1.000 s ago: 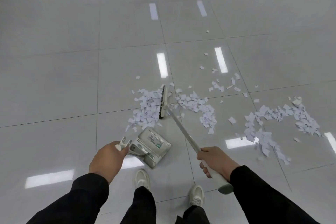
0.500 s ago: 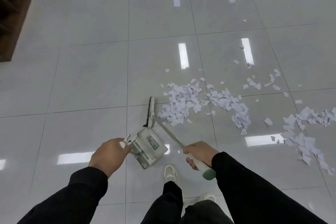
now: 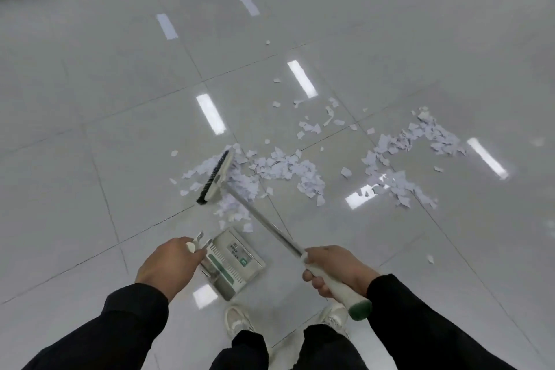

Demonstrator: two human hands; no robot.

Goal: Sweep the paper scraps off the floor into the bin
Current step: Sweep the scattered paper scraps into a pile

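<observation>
Right hand curling round broom handle grip; left hand gripping dustpan handle. Paper scraps lying at twelve to two o'clock: featherlight, likely scattering under brisk strokes.

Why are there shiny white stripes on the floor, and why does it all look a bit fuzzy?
Head view: the stripes are glare, lights mirrored in the glossy floor, one beyond the broom. Head view: the paper scraps look soft-edged and the dustpan label is unreadable, so the picture is slightly blurred. Head view: tile lines bend, wide-angle distortion.
</observation>
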